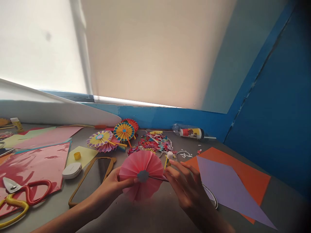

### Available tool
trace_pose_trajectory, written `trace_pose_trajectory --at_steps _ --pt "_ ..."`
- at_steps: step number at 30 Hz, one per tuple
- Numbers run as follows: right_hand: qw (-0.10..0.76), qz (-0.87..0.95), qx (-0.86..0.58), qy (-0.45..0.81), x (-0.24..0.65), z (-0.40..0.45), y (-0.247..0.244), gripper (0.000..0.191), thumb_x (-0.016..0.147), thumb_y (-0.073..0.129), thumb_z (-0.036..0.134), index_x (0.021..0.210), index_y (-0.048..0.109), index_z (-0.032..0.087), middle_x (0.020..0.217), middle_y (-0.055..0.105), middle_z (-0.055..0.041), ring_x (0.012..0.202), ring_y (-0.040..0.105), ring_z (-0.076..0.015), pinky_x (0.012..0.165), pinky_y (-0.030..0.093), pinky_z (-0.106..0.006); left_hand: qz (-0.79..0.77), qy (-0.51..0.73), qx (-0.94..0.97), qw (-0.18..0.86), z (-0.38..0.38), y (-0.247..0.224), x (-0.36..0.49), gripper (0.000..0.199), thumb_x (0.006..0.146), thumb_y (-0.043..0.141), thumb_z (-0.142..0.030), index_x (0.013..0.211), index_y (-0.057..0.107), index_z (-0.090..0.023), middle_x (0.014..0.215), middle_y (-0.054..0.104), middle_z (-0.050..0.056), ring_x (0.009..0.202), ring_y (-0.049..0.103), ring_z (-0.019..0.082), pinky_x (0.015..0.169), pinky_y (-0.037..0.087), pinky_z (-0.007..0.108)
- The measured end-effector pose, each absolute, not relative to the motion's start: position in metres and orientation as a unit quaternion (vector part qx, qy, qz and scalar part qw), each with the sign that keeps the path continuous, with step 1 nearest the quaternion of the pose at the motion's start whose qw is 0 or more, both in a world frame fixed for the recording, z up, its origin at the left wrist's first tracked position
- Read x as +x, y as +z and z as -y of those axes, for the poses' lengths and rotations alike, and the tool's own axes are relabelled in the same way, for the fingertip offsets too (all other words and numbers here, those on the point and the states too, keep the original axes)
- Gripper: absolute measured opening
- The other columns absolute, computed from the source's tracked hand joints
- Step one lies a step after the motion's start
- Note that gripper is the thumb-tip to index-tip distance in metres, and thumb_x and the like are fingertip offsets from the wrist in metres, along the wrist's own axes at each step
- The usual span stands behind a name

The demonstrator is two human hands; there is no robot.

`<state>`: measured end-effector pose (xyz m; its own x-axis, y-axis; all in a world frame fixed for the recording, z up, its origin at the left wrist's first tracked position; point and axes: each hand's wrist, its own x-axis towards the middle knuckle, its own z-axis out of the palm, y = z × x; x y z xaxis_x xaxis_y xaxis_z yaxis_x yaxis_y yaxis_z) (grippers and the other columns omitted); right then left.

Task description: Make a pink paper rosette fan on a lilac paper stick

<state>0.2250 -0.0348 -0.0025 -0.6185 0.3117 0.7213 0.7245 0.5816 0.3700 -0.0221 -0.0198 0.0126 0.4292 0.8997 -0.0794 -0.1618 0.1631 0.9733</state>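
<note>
A round pink paper fan (143, 161), pleated and with a grey-blue disc at its centre, is raised above the table. My left hand (116, 183) grips its left side, the thumb lying by the disc. At its right edge, my right hand (186, 181) has thumb and index finger closed on the folded paper, beside a dark slit running out from the disc. The other right fingers are bent and raised. Just behind them stands a glue stick (168, 160) with a white top, partly covered by the fingertips.
Left of the fan lie a phone (91, 181), a white case (72, 170), a yellow cap (77, 156) and scissors (17, 194). Finished paper fans (102, 139) and paper scraps (155, 142) sit behind. Purple paper (228, 187) and orange paper (255, 181) lie right; a wrapped bottle (191, 133) lies near the wall.
</note>
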Motion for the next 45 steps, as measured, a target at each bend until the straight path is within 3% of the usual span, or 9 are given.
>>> trace_pose_trajectory --at_steps 9,20,24,28,33,37,40,45 --pt "0.383 0.838 -0.321 -0.219 0.235 0.028 0.000 0.035 0.089 0.044 -0.003 0.112 0.062 0.015 0.111 0.061 -0.0126 0.120 0.047 -0.0272 0.098 0.033 -0.049 -0.347 0.403 0.465 0.708 0.011 0.009 -0.027 0.037 0.076 0.073 -0.026 0.111 0.067 -0.014 0.104 0.072 0.010 0.092 0.066 0.024 0.083 0.051 0.033" --pt "0.313 0.872 -0.283 -0.246 0.232 0.035 -0.001 0.037 0.093 0.029 -0.005 0.111 0.059 0.005 0.112 0.062 -0.0137 0.122 0.043 -0.0270 0.101 0.028 -0.046 -0.333 0.350 0.503 0.717 0.016 0.011 -0.023 0.039 0.069 0.079 -0.031 0.102 0.069 -0.013 0.096 0.073 0.010 0.090 0.067 0.024 0.081 0.050 0.031" --pt "0.275 0.885 -0.270 -0.262 0.229 0.037 0.000 0.037 0.095 0.027 -0.003 0.112 0.059 0.003 0.109 0.062 -0.0129 0.122 0.043 -0.0273 0.100 0.029 -0.044 -0.375 0.344 0.500 0.701 0.014 0.019 -0.026 0.051 0.065 0.080 -0.039 0.109 0.066 -0.017 0.095 0.073 0.008 0.088 0.068 0.025 0.079 0.051 0.032" --pt "0.276 0.883 -0.259 -0.278 0.226 0.039 0.000 0.037 0.093 0.029 -0.003 0.112 0.060 0.004 0.107 0.063 -0.0119 0.120 0.045 -0.0282 0.098 0.032 -0.044 -0.431 0.368 0.546 0.618 0.014 0.025 -0.028 0.066 0.056 0.085 -0.034 0.115 0.061 -0.019 0.099 0.073 0.008 0.095 0.066 0.028 0.081 0.051 0.033" --pt "0.363 0.863 -0.247 -0.250 0.229 0.045 -0.001 0.038 0.089 0.037 -0.005 0.119 0.057 0.007 0.109 0.060 -0.0126 0.115 0.049 -0.0255 0.097 0.036 -0.042 -0.432 0.389 0.534 0.614 0.014 0.019 -0.026 0.059 0.055 0.086 -0.036 0.107 0.066 -0.014 0.097 0.074 0.011 0.094 0.066 0.031 0.081 0.051 0.036" --pt "0.464 0.836 -0.265 -0.121 0.227 0.047 -0.004 0.032 0.086 0.050 -0.003 0.111 0.060 0.013 0.099 0.058 -0.0096 0.092 0.056 -0.0187 0.079 0.046 -0.033 -0.386 0.395 0.474 0.686 0.017 0.018 -0.023 0.051 0.064 0.082 -0.034 0.107 0.066 -0.013 0.102 0.072 0.013 0.093 0.067 0.030 0.080 0.052 0.035" --pt "0.492 0.822 -0.285 -0.023 0.224 0.044 -0.005 0.026 0.087 0.053 0.001 0.104 0.064 0.018 0.091 0.057 -0.0062 0.079 0.057 -0.0154 0.069 0.049 -0.029 -0.368 0.402 0.443 0.712 0.021 0.020 -0.022 0.048 0.069 0.079 -0.030 0.112 0.065 -0.014 0.106 0.071 0.013 0.097 0.066 0.029 0.083 0.052 0.036" --pt "0.504 0.813 -0.288 0.043 0.219 0.038 -0.005 0.026 0.086 0.059 0.007 0.106 0.066 0.021 0.095 0.062 -0.0054 0.081 0.062 -0.0149 0.070 0.054 -0.026 -0.333 0.425 0.431 0.723 0.026 0.021 -0.020 0.049 0.074 0.076 -0.029 0.119 0.062 -0.016 0.116 0.067 0.013 0.106 0.063 0.029 0.085 0.051 0.035"
